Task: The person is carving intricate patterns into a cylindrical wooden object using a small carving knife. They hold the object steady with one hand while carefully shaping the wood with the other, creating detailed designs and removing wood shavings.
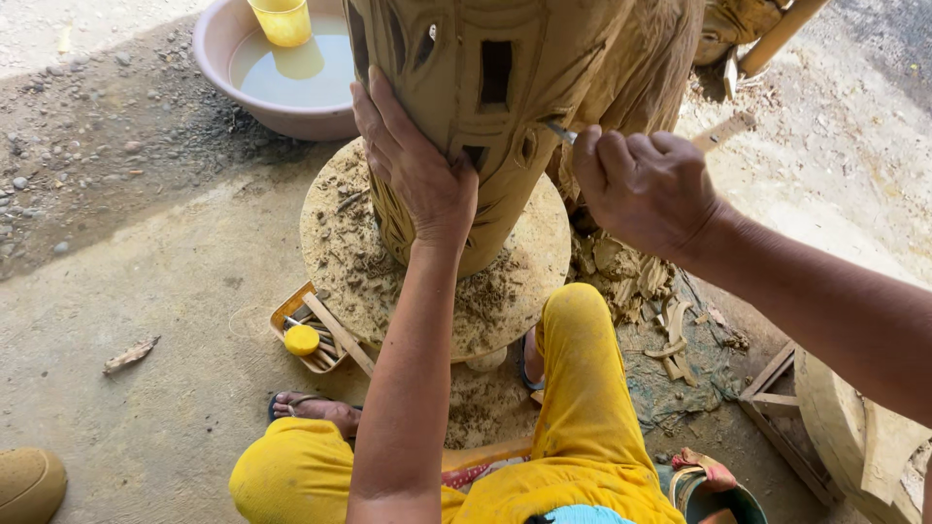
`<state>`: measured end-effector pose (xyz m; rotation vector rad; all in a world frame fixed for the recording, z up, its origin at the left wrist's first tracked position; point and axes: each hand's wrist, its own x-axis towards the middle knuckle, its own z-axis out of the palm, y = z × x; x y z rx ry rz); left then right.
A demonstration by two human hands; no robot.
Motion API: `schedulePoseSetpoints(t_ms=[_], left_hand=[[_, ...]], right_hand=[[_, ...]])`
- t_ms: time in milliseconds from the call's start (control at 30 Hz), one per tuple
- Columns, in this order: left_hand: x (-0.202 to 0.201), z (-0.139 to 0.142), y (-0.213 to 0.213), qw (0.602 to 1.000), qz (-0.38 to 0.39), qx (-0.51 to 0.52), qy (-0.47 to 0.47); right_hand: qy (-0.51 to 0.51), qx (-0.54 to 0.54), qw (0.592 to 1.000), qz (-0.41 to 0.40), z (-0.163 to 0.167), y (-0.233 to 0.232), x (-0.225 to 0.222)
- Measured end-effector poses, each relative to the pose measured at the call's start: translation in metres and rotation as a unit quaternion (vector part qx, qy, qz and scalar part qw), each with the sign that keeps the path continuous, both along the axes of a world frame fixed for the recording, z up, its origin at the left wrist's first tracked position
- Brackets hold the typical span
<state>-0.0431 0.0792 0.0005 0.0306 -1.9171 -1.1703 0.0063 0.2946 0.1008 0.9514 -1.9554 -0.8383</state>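
Standing upright with its long axis vertical, a tall clay pot (pixel 505 107) of wet tan clay rises from a round turntable (pixel 340 252) on the concrete floor; its wall bears cut rectangular windows and carved leaf-like grooves. Crumbs and shavings of clay litter the turntable's rough top. Behind it sits a pink basin (pixel 218 39) of cloudy water with a yellow cup (pixel 282 19) in it. The left hand (pixel 413 165) lies flat and open against the pot's side, fingers spread upward, palm pressed to the clay. The right hand (pixel 646 184) is closed in a fist around a thin metal-tipped tool (pixel 560 131), whose point touches the pot's wall beside a small cutout. Near the turntable's left edge, a small tray (pixel 291 315) holds wooden sticks and a yellow lid (pixel 302 340).
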Motion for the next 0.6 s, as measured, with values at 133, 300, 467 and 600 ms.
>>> schedulePoseSetpoints(t_ms=[133,300,467,600], left_hand=[[0.000,0.000,0.000,1.000,-0.002,-0.004,0.029],[-0.005,-0.003,0.004,0.999,0.014,0.001,0.029],[-0.002,-0.007,0.010,0.998,0.015,0.005,0.055],[-0.001,-0.004,0.009,0.999,0.027,0.003,0.031]], right_hand=[[0.047,0.031,0.998,0.034,0.008,0.003,-0.008],[0.032,0.031,0.999,0.008,0.006,0.011,-0.018],[-0.020,-0.034,0.999,-0.016,-0.009,0.021,-0.032],[-0.029,-0.069,0.997,-0.005,-0.017,0.018,-0.040]])
